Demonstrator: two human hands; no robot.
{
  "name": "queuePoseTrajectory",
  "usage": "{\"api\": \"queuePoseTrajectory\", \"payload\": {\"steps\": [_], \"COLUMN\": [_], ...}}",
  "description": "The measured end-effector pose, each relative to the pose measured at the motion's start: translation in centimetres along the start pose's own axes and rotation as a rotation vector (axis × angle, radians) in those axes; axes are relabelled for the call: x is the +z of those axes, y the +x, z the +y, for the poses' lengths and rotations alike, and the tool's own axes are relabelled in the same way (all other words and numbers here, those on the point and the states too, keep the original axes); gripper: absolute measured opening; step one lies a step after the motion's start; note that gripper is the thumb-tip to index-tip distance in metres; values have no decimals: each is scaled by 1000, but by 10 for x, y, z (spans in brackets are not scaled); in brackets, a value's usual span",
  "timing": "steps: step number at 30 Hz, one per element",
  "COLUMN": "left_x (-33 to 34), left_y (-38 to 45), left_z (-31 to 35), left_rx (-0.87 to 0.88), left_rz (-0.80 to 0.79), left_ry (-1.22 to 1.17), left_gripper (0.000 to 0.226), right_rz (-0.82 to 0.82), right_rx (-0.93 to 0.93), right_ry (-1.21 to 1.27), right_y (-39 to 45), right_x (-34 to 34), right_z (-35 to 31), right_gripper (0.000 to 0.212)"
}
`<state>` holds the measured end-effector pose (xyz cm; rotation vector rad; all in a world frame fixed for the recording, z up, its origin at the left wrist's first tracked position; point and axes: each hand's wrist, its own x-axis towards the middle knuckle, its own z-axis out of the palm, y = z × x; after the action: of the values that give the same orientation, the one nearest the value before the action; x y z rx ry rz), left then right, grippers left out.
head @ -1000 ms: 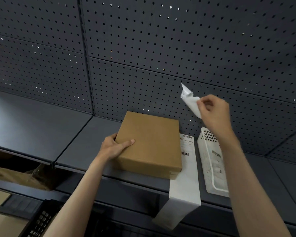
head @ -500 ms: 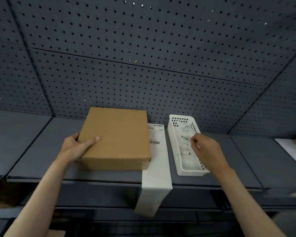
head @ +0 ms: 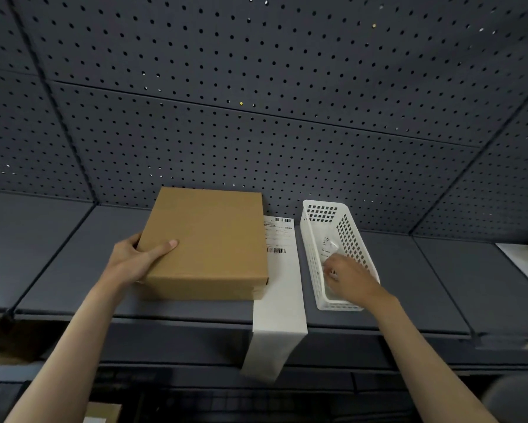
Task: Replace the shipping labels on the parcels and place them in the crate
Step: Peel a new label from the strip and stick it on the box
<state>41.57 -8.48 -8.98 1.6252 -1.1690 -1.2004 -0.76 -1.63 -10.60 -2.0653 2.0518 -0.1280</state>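
A plain brown cardboard parcel (head: pixel 207 242) lies flat on the dark shelf (head: pixel 58 270), its top bare. My left hand (head: pixel 134 261) grips its near left corner, thumb on top. To its right a strip of white shipping labels (head: pixel 279 270) lies on the shelf, one printed label at the far end, and its loose end hangs over the front edge. My right hand (head: pixel 346 277) reaches down into a white perforated basket (head: pixel 352 236). Its curled fingertips pinch a crumpled peeled label (head: pixel 332 272). More label scraps (head: pixel 329 245) lie inside the basket.
A dark pegboard wall (head: pixel 256 102) rises behind the shelf. At the far right edge a white sheet (head: pixel 521 264) and the corner of another box show. Below the shelf lie a dark crate (head: pixel 226 401) and a bit of cardboard (head: pixel 104 412).
My right hand carried the peeled label from up by the pegboard down into the white basket. The camera view shifted right. My left hand stayed on the parcel.
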Motion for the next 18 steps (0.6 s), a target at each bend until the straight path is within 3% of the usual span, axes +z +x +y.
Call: {"api": "queuePoseTrajectory", "payload": {"steps": [8, 18], "left_x": [-1, -34], "left_y": [0, -3], "left_z": [2, 7], "left_rx": [-16, -38], "left_rz": [15, 64], "left_ry": [6, 23], "left_gripper": [84, 73], "right_rz": [-219, -84], "right_rx": [30, 77], "right_ry": [88, 182], "right_y": [4, -3], "right_x": [-10, -1], "right_z": [2, 3], "right_gripper": [40, 46]}}
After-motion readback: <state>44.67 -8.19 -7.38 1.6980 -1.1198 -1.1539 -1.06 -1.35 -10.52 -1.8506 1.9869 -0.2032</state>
